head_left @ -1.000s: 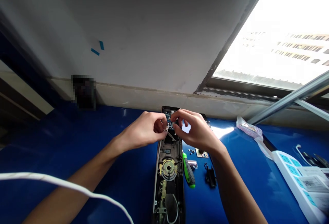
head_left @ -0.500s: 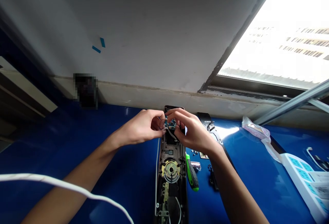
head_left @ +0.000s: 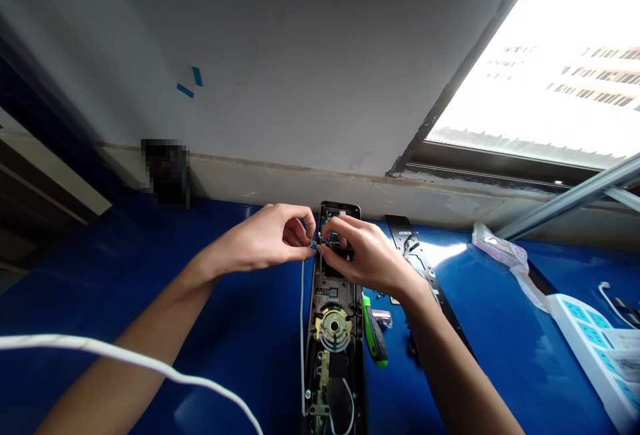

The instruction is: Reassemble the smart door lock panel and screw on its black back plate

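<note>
A long dark device housing (head_left: 334, 295) lies open on the blue table, with a circuit board (head_left: 330, 222) at its far end and a round brass-coloured part (head_left: 334, 326) mid-length. My left hand (head_left: 280, 238) pinches the upper end of a thin white cable (head_left: 302, 328) at the housing's left edge. Close beside it, my right hand (head_left: 360, 248) reaches over the board, thumb and forefinger pinched near the same edge; what they grip is too small to make out.
Right of the housing lie a green-and-black screwdriver (head_left: 374, 334), a black cover plate (head_left: 425, 268), small dark parts and a plastic-wrapped item (head_left: 500, 245). A white power strip (head_left: 590, 348) is far right. A thick white cable (head_left: 125, 356) crosses my left forearm.
Both hands have shifted left, from over the board to the housing's left edge. More of the board shows, and the thin white cable's upper end now meets my left fingertips.
</note>
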A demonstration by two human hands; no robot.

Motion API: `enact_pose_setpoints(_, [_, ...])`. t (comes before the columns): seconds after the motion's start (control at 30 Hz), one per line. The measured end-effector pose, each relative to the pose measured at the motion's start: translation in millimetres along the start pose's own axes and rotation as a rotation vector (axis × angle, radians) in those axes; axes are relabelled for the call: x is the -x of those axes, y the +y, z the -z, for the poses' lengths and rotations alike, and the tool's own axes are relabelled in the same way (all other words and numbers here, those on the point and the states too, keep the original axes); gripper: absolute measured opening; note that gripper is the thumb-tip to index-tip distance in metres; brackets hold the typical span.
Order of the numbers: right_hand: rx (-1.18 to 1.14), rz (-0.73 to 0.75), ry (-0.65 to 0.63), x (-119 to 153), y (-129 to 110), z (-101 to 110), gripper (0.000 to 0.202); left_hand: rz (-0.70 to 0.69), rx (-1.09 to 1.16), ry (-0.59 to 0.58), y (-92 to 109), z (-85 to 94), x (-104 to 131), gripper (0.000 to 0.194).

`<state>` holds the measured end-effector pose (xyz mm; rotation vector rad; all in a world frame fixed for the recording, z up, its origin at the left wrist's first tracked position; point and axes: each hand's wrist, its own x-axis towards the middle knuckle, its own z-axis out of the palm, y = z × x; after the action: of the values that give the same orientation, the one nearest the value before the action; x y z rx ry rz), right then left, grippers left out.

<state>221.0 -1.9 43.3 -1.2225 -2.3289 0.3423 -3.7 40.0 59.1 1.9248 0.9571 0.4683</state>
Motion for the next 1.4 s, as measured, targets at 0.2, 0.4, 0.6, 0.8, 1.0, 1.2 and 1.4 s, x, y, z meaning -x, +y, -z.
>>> enact_pose_setpoints(0.2, [-0.011, -0.01, 0.003, -1.9, -3.0, -1.8, 0.013, 0.001, 0.034, -0.043, -4.5, -2.8, -2.8, 0.022])
enact_pose_setpoints(0.4, [-0.092, 0.004, 0.006, 0.0, 1.2, 0.4, 0.027, -0.006, 0.107, -0.052, -5.1, -11.0, -6.6, 0.025])
enact_pose_setpoints(0.6, [-0.173, 0.004, 0.019, 1.7, 9.0, 4.3, 0.037, 0.039, 0.189, -0.047, -4.0, -15.6, -8.3, 0.033])
enact_pose_setpoints(0.8, [-0.224, 0.006, -0.002, 3.0, 11.2, 8.7, 0.043, 0.046, 0.185, -0.055, -1.2, -18.2, -7.2, 0.034])
enact_pose_setpoints(1.0, [-0.2, -0.012, -0.002, 3.0, 9.4, 6.4, 0.038, 0.024, 0.156, -0.027, 2.1, -18.4, -6.1, 0.03])
enact_pose_setpoints(1.2, [-0.188, -0.034, 0.029, 1.4, 7.4, 5.4, 0.035, -0.026, 0.12, -0.024, 3.9, -16.4, -3.4, 0.025])
enact_pose_setpoints(1.4, [-0.231, -0.07, 0.076, 1.1, 6.8, 7.6, 0.018, -0.022, 0.331, -0.125, 6.0, -16.9, -2.3, 0.026])
